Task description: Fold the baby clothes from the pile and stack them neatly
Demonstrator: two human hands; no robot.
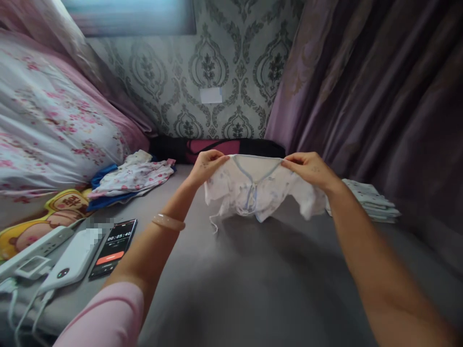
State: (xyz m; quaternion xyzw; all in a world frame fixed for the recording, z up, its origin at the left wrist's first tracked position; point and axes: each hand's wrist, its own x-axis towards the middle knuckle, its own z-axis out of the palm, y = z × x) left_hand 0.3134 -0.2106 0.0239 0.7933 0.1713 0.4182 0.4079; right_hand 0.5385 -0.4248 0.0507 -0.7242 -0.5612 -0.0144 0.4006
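Note:
Stretched between my two hands is a small white baby shirt [265, 185] with pale blue trim at the neck and thin tie strings. My left hand [210, 164] pinches it at one shoulder by the neckline. At the other shoulder, my right hand [307, 166] has its fingers closed on the cloth. The shirt hangs over the grey bed surface [231, 289], its lower part drooping and one string dangling on the left. Whether the hem touches the bed, I cannot tell.
Folded white cloths [372, 200] lie stacked on the right. A loose clothes pile [133, 178] sits back left. Nearer are a phone [114, 248] showing a timer, a white power bank [74, 262], a power strip [39, 250] and cables. A black and pink bag [213, 147] lies along the wall.

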